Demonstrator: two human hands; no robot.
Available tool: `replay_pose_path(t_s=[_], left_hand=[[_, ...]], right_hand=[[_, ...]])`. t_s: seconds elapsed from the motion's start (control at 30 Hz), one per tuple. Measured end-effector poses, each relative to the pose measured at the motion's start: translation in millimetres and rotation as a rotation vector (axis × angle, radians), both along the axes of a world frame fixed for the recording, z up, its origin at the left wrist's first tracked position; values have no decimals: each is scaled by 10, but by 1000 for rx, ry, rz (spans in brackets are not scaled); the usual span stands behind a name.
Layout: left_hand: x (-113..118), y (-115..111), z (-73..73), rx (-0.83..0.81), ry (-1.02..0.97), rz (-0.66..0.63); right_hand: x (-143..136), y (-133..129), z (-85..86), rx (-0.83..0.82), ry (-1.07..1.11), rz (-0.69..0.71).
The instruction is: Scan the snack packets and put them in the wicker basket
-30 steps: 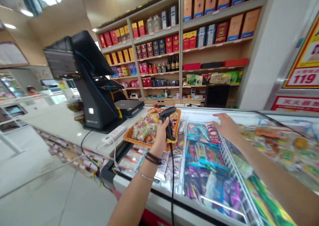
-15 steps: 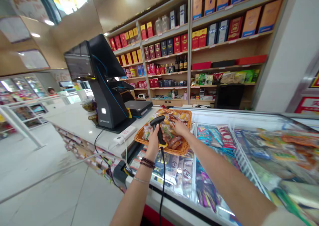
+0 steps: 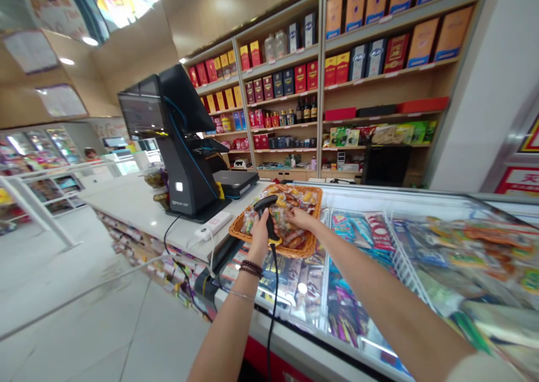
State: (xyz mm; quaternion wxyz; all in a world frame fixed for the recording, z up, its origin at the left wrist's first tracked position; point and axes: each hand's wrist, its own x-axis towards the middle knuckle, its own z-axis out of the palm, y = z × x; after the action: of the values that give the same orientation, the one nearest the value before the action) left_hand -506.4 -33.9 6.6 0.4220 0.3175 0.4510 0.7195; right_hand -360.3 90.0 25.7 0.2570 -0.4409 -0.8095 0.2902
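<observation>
My left hand (image 3: pixel 261 233) is closed around the grip of a black barcode scanner (image 3: pixel 269 216), whose cable hangs down toward me. The scanner head is over the near left part of an orange wicker basket (image 3: pixel 314 244). Small snacks in clear wrappers (image 3: pixel 290 194) fill the basket, some yellow and some brown. Inside it, just right of the scanner, my right hand (image 3: pixel 302 218) has its fingers curled on a wrapped snack; the fingertips are partly lost among the packets. The basket stands on the glass top of a freezer.
Left of the basket, a checkout terminal (image 3: pixel 181 163) and a flat black device (image 3: pixel 236 184) stand on the white counter (image 3: pixel 126 202), with a white power strip (image 3: pixel 214 225). Packaged goods lie under the freezer glass (image 3: pixel 357 314). Shelves of boxes (image 3: pixel 286 82) line the back wall.
My right hand has shifted slightly left and down among the wrapped snacks, its fingers drawn closer to the scanner. The left hand holds the scanner as before. The view has turned slightly.
</observation>
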Motion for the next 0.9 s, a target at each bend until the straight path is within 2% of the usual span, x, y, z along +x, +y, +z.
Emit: replay_pose_path(t_s=[0.13, 0.23, 0.37, 0.53, 0.63, 0.73, 0.8, 0.9], left_hand=[[9, -36, 86, -24, -18, 11], [54, -76, 198, -63, -9, 2], [317, -102, 345, -50, -1, -53], [1054, -90, 433, -31, 37, -378], [1585, -63, 373, -44, 58, -566], [2022, -16, 226, -49, 76, -646], [2204, 17, 103, -43, 77, -660], [2294, 44, -77, -32, 89, -680]], right_hand=[[105, -52, 104, -48, 224, -51], [393, -77, 169, -171, 509, -46], [1155, -163, 83, -462, 934, 18], [2191, -421, -168, -538, 1041, -149], [2575, -590, -306, -488, 1056, -234], [2755, -695, -444, -398, 1052, -266], [2802, -710, -530, -346, 1058, -303], [2827, -673, -616, -310, 1075, -367]])
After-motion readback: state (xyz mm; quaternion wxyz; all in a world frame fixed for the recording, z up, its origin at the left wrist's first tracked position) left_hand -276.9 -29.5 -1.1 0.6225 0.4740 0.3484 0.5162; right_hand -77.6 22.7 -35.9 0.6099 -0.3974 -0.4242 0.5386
